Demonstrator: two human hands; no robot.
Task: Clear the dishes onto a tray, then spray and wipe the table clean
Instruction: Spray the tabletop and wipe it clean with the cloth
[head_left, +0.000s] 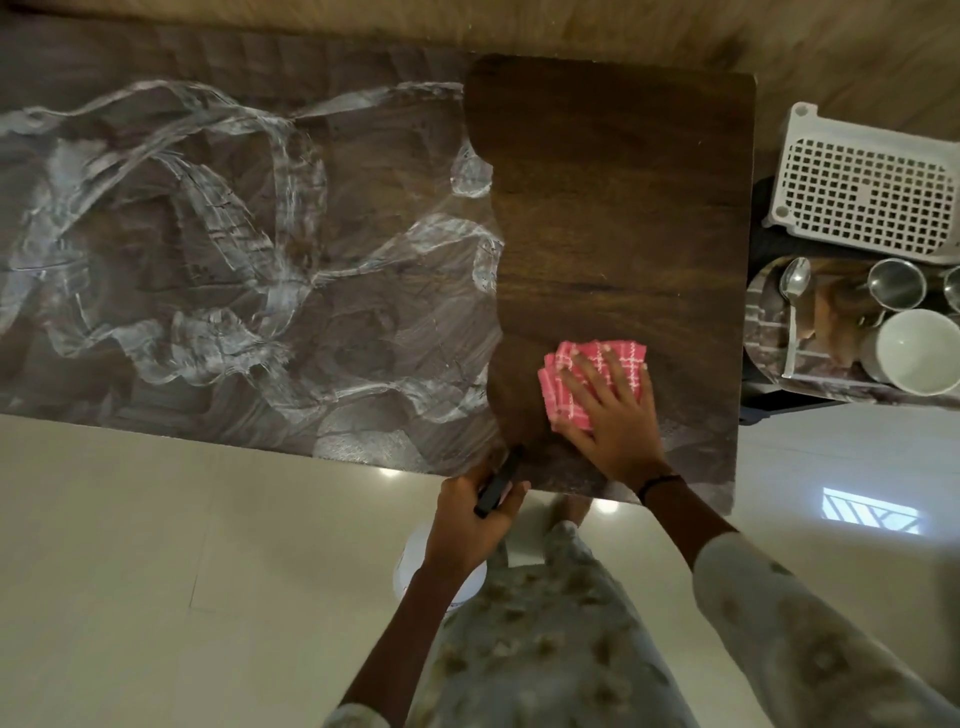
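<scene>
Head view, looking straight down on a dark wooden table (623, 182). The right hand (613, 410) lies flat with fingers spread on a folded pink checked cloth (587, 364), pressing it to the tabletop near the front right corner; nothing is pinched, the palm and straight fingers simply bear down. The left hand (467, 519), just off the table's near edge, is curled round the black trigger head of a white spray bottle (441, 577), whose body hangs below the hand over the pale floor. The dishes appear already cleared: a tray (763, 332) to the right of the table carries a spoon (792, 291), steel cups (896, 285) and a white bowl (919, 351), beside a white perforated basket (872, 197). The right part of the tabletop looks dark and dry, whereas the left part bears whitish smeared streaks (156, 234) of what seems to be spray or residue. The step in hand is judged to be wiping, with most of the surface left to do. To do it well, keep the palm flat and the pressure even, work in overlapping passes from the clean zone leftward into the streaks, refold the cloth to a fresh face when it loads, and finish along the edges so no film is dragged back over cleaned wood.
</scene>
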